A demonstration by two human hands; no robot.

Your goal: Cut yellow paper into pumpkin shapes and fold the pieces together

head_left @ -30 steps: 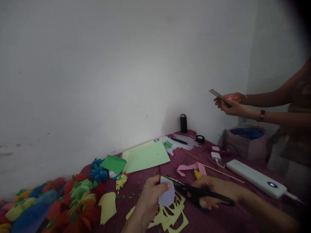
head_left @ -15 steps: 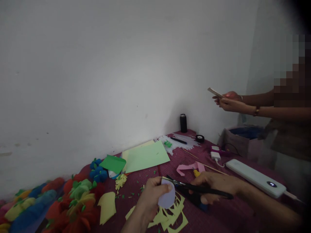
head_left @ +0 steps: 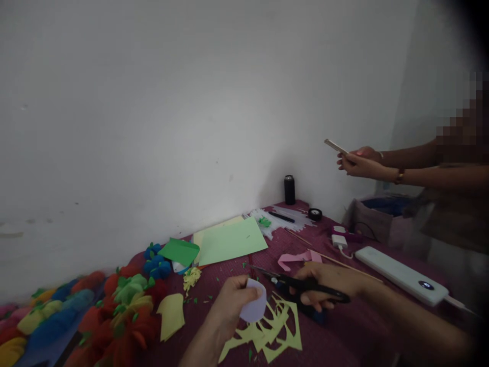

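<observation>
My left hand [head_left: 234, 302] pinches a rounded pale lilac paper piece [head_left: 254, 306] between thumb and fingers. In my right hand [head_left: 321, 285] is a pair of black-handled scissors [head_left: 280, 280], its blades pointing left and standing just apart from the paper. Beneath both hands lie yellow paper offcuts [head_left: 273, 326] with curved holes cut in them. A small stack of yellow paper pieces [head_left: 171, 317] rests left of my left hand. Behind the scissors is a folded pink paper strip [head_left: 300, 259].
Colourful fabric-like flowers [head_left: 126, 316] crowd the left side. Green paper sheets [head_left: 233, 242] lie at the back, near a black can [head_left: 289, 190] and a roll of black tape [head_left: 315, 214]. A white power bank [head_left: 401, 275] sits right. Another person's hands [head_left: 359, 162] hold a phone [head_left: 336, 147].
The scissors have drawn back to the right, off the lilac paper. My left hand has shifted slightly left and turned the paper. The view has moved a little.
</observation>
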